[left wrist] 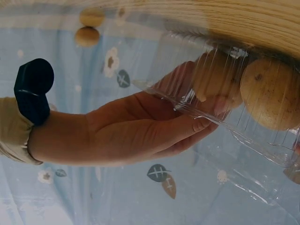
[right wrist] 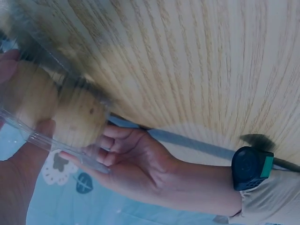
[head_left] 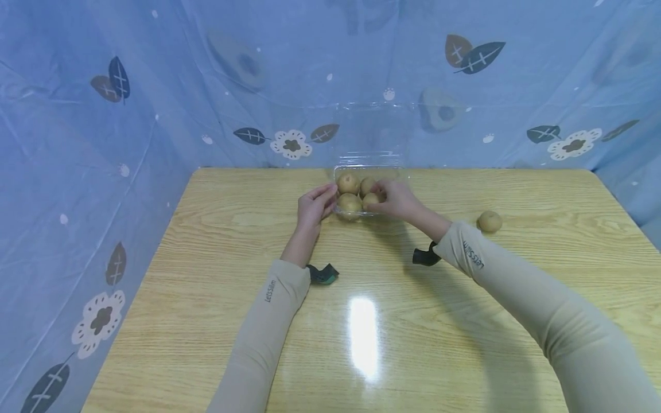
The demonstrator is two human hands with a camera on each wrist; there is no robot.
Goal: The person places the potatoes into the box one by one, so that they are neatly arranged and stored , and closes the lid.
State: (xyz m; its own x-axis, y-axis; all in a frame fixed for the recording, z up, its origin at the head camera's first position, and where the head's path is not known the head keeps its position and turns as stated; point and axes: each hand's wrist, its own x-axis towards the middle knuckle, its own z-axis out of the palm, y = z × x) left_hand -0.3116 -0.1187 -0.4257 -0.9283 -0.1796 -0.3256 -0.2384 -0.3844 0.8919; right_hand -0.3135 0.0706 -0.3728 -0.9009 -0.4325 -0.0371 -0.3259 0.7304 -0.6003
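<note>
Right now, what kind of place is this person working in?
Probably a makeshift recording booth, not a kitchen: a wooden table is walled in on three sides by a blue leaf-print plastic sheet, and both hands hold a clear plastic clamshell box of small brown fruit.

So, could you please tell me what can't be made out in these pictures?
- Head view: how many potatoes lie in the clear box; both hands cover part of it.
- Head view: the right hand's fingertips, hidden among the potatoes.
- Left wrist view: the left hand's far fingers, blurred behind ribbed plastic.
- Right wrist view: the box's far end, cut off by the left edge.
</note>
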